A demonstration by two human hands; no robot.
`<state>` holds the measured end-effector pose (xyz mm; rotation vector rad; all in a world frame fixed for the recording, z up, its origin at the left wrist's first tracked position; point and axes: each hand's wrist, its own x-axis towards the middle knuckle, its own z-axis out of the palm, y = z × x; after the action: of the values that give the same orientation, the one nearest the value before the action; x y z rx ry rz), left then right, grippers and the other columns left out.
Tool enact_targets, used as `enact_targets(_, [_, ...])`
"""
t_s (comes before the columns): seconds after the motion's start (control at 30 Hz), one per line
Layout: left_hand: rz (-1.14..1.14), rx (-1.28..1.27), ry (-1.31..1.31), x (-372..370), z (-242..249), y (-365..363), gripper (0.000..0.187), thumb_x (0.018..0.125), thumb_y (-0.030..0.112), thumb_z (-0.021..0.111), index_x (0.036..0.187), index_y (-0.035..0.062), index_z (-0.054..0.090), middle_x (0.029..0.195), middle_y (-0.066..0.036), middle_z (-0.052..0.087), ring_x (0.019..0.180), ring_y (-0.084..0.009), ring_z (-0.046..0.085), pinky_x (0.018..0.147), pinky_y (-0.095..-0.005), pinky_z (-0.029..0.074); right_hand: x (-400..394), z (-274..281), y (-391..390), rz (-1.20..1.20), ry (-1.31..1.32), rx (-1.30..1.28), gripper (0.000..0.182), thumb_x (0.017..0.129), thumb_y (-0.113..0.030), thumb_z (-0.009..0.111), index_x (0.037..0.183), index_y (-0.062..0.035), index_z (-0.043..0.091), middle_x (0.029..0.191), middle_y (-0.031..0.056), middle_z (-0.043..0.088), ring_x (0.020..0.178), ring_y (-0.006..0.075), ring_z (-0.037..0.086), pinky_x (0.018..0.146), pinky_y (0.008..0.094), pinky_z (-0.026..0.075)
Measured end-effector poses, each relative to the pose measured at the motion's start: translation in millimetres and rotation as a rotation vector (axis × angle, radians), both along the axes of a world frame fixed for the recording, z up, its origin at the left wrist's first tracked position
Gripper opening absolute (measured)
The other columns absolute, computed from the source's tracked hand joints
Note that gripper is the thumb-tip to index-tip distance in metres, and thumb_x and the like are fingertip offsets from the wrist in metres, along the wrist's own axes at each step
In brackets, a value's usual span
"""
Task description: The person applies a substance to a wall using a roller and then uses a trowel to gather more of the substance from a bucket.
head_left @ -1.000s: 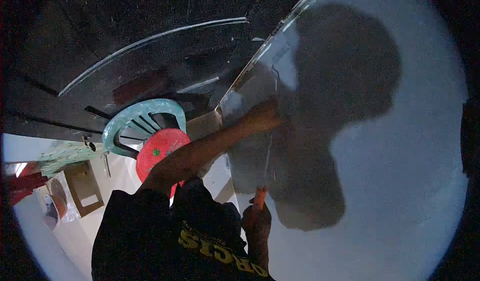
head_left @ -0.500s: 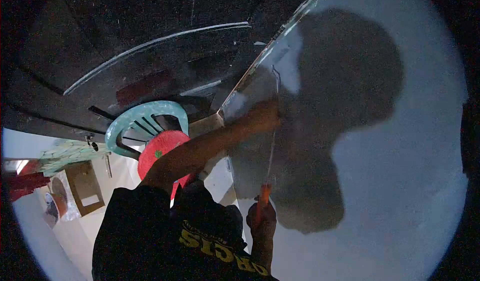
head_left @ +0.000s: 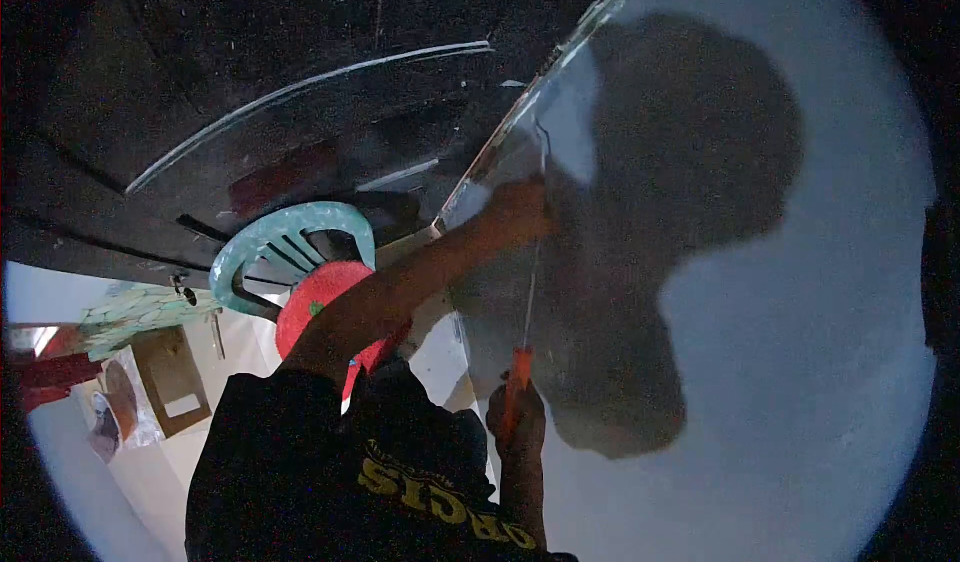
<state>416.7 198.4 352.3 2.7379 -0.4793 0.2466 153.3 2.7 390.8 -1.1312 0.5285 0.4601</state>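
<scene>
My right hand (head_left: 516, 417) is wrapped round the orange handle (head_left: 519, 370) of a long, thin metal rod (head_left: 531, 297). The rod stands nearly upright in view, and its far tip is bent, much like a small paint roller frame; no roller sleeve can be made out. Higher up, my left hand (head_left: 522, 207) is closed at the rod's upper part, its fingers dim. Both hands are in front of a pale wall (head_left: 760, 362), which carries a large dark shadow. The rod's bent tip is close to the wall's edge strip (head_left: 540, 87).
A dark surface (head_left: 330, 22) with a pale curved strip (head_left: 310, 87) meets the wall. Beyond my left arm are a light green plastic chair (head_left: 240, 257) and a red round thing (head_left: 320, 307). A brown wooden frame (head_left: 150, 377) stands at far left.
Both hands and the rod have shifted slightly up and to the left in view. The grip on the orange handle stays the same.
</scene>
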Motion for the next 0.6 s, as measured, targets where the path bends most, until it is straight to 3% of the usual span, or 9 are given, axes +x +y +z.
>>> enact_targets(0.03, [-0.008, -0.002, -0.001, 2, 9, 5, 0.023, 0.076, 0.027, 0.058, 0.08, 0.0052, 0.065, 0.077, -0.013, 0.06, 0.077, -0.0232, 0.062, 0.058, -0.0376, 0.052, 10, 12, 6, 0.14, -0.039, -0.033, 0.03, 0.09, -0.024, 0.051, 0.108, 0.0004, 0.048, 0.06, 0.0012, 0.045, 0.041, 0.0097, 0.04, 0.035, 0.0242, 0.03])
enact_targets(0.13, [0.153, -0.442, 0.28, 4, 23, 17, 0.04, 0.071, 0.026, 0.062, 0.095, -0.0066, 0.057, 0.084, -0.023, 0.062, 0.08, -0.0329, 0.063, 0.072, -0.0422, 0.05, 21, 21, 23, 0.087, -0.007, 0.08, 0.03, 0.09, -0.023, 0.052, 0.108, -0.0005, 0.048, 0.058, 0.0008, 0.045, 0.039, 0.0097, 0.038, 0.034, 0.0243, 0.029])
enact_targets(0.23, [0.214, -0.709, 0.387, -1, 15, 12, 0.037, 0.074, 0.024, 0.059, 0.096, -0.0064, 0.057, 0.079, -0.024, 0.061, 0.077, -0.0341, 0.063, 0.071, -0.0427, 0.05, 9, 15, 12, 0.162, -0.036, 0.028, 0.028, 0.089, -0.023, 0.053, 0.106, -0.0018, 0.049, 0.059, 0.0022, 0.048, 0.039, 0.0101, 0.04, 0.034, 0.0243, 0.029])
enact_targets(0.27, [0.231, -0.617, 0.35, -13, 20, 5, 0.035, 0.076, 0.022, 0.057, 0.097, -0.0065, 0.056, 0.079, -0.025, 0.061, 0.077, -0.0342, 0.063, 0.071, -0.0435, 0.05, 4, 13, 9, 0.16, -0.036, 0.028, 0.028, 0.089, -0.023, 0.053, 0.106, -0.0018, 0.049, 0.059, 0.0022, 0.048, 0.039, 0.0101, 0.04, 0.034, 0.0243, 0.029])
enact_targets(0.3, [0.247, -0.527, 0.312, -27, 27, -3, 0.034, 0.078, 0.021, 0.055, 0.098, -0.0067, 0.055, 0.079, -0.026, 0.06, 0.077, -0.0344, 0.063, 0.071, -0.0443, 0.05, 0, 12, 5, 0.168, -0.001, -0.14, 0.029, 0.089, -0.023, 0.054, 0.108, -0.0015, 0.049, 0.059, 0.0024, 0.048, 0.038, 0.0101, 0.04, 0.034, 0.0243, 0.029])
enact_targets(0.33, [0.246, -0.529, 0.313, -37, 23, -12, 0.034, 0.078, 0.021, 0.055, 0.098, -0.0067, 0.055, 0.079, -0.026, 0.06, 0.077, -0.0344, 0.063, 0.071, -0.0443, 0.05, -5, 11, 0, 0.175, 0.035, -0.308, 0.031, 0.088, -0.023, 0.054, 0.109, -0.0012, 0.05, 0.059, 0.0026, 0.048, 0.038, 0.0101, 0.04, 0.034, 0.0243, 0.028])
enact_targets(0.4, [0.365, -0.593, 0.299, -48, 20, -24, 0.031, 0.086, 0.026, 0.049, 0.105, 0.0027, 0.052, 0.079, -0.02, 0.061, 0.072, -0.0368, 0.062, 0.064, -0.0471, 0.049, -17, 14, -21, 0.23, 0.044, -0.393, 0.033, 0.088, -0.023, 0.054, 0.112, -0.0002, 0.049, 0.06, 0.0028, 0.049, 0.038, 0.0101, 0.04, 0.034, 0.0248, 0.029])
enact_targets(0.43, [0.363, -0.594, 0.297, -53, 20, -27, 0.031, 0.086, 0.026, 0.049, 0.105, 0.0027, 0.052, 0.079, -0.02, 0.061, 0.072, -0.0368, 0.062, 0.064, -0.0471, 0.049, -20, 13, -29, 0.284, 0.066, -0.48, 0.036, 0.089, -0.023, 0.054, 0.115, 0.0007, 0.048, 0.061, 0.0031, 0.049, 0.038, 0.0102, 0.039, 0.034, 0.0253, 0.029])
enact_targets(0.6, [0.263, -0.766, 0.091, -73, 77, -28, 0.028, 0.084, 0.018, 0.053, 0.106, 0.0009, 0.05, 0.081, -0.022, 0.06, 0.082, -0.0405, 0.06, 0.071, -0.0469, 0.048, -21, 72, -17, 0.24, 0.09, -0.437, 0.043, 0.088, -0.02, 0.055, 0.122, 0.001, 0.042, 0.062, 0.0032, 0.05, 0.039, 0.0103, 0.04, 0.035, 0.0257, 0.031])
